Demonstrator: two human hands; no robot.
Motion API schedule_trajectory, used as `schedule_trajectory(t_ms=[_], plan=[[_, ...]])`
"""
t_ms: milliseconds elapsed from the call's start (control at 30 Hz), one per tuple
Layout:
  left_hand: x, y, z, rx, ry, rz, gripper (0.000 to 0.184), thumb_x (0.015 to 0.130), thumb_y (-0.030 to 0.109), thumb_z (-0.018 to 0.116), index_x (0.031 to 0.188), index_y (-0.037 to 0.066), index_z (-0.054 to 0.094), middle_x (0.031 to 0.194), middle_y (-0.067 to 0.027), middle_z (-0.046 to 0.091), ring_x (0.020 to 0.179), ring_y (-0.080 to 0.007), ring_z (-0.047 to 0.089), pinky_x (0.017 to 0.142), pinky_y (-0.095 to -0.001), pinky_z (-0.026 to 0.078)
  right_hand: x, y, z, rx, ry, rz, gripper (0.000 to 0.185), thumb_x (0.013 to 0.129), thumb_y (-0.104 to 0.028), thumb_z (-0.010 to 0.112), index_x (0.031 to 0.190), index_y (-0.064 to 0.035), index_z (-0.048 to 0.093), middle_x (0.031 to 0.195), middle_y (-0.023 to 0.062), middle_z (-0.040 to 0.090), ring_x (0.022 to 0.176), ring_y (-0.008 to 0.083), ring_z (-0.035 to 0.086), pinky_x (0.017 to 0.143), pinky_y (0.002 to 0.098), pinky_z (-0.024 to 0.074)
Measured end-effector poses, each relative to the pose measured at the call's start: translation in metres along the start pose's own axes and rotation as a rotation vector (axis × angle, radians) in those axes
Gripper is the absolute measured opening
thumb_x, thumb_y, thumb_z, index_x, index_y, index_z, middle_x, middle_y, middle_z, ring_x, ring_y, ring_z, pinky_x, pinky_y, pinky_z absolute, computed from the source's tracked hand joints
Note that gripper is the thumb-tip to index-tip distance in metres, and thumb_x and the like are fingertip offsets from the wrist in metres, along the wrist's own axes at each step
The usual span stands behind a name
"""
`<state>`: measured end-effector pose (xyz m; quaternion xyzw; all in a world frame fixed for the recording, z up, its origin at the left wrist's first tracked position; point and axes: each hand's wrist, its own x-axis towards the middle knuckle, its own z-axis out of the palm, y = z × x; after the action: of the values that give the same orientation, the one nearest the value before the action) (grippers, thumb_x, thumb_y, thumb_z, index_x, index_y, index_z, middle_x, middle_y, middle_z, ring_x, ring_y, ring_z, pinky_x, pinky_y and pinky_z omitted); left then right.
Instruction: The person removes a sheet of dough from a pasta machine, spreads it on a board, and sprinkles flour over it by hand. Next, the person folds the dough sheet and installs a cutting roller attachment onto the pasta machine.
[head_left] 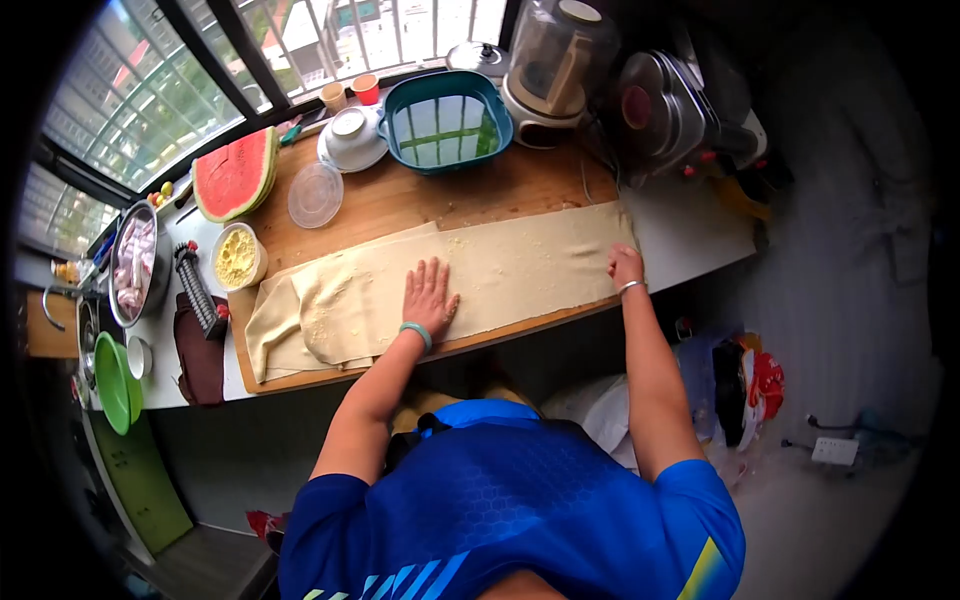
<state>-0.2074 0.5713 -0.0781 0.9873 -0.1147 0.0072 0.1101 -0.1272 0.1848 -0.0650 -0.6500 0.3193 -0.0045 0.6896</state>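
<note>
A long sheet of pale dough stretches across the wooden board, with its left end folded in layers. My left hand, with a green bangle at the wrist, lies flat on the dough near the middle, fingers spread. At the dough's right end, my right hand has its fingers closed at the edge; whether dough is pinched between them is too small to tell. A bowl of yellow crumbly stuff stands by the board's left edge.
Along the back are a watermelon piece, a clear lid, a white bowl, a teal basin of water and a blender. A metal bowl, a spiked roller and green basins sit left.
</note>
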Motion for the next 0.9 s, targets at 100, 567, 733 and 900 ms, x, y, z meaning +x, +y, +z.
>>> schedule_trajectory(t_ms=[100, 567, 733, 900], plan=[[0.027, 0.053, 0.010, -0.067, -0.091, 0.088, 0.058, 0.087, 0.040, 0.030, 0.134, 0.007, 0.021, 0.141, -0.0135, 0.012, 0.131, -0.0280, 0.007, 0.106, -0.0408, 0.002, 0.000, -0.019, -0.005, -0.215, -0.339, 0.166, 0.013, 0.083, -0.006, 0.045, 0.094, -0.0008, 0.050, 0.064, 0.0001, 0.045, 0.047, 0.0073, 0.040, 0.038, 0.0210, 0.0346], [-0.051, -0.017, -0.061, -0.668, 0.234, -0.250, 0.038, 0.074, 0.004, 0.051, 0.112, 0.002, 0.045, 0.121, -0.0206, 0.039, 0.111, -0.0352, 0.039, 0.093, -0.0378, 0.035, -0.198, -0.027, 0.355, -0.060, -1.250, 0.360, 0.014, 0.084, -0.005, 0.045, 0.097, 0.0015, 0.045, 0.070, 0.0012, 0.047, 0.054, 0.0082, 0.042, 0.047, 0.0219, 0.0363], [-0.118, -0.049, -0.069, -0.698, 0.476, -0.427, 0.035, 0.077, 0.002, 0.051, 0.112, 0.002, 0.046, 0.121, -0.0199, 0.039, 0.110, -0.0341, 0.041, 0.093, -0.0363, 0.035, -0.271, -0.029, 0.525, -0.055, -1.351, 0.268, 0.018, 0.083, -0.002, 0.043, 0.100, 0.0035, 0.045, 0.077, 0.0060, 0.050, 0.059, 0.0128, 0.048, 0.055, 0.0235, 0.0439], [-0.145, -0.069, -0.079, -0.745, 0.463, -0.529, 0.035, 0.077, 0.002, 0.051, 0.112, 0.001, 0.046, 0.119, -0.0198, 0.043, 0.110, -0.0337, 0.042, 0.093, -0.0353, 0.035, -0.279, -0.014, 0.569, -0.101, -1.198, 0.146, 0.022, 0.085, -0.018, 0.049, 0.093, 0.0026, 0.052, 0.086, 0.0109, 0.055, 0.076, 0.0185, 0.057, 0.067, 0.0275, 0.0489]])
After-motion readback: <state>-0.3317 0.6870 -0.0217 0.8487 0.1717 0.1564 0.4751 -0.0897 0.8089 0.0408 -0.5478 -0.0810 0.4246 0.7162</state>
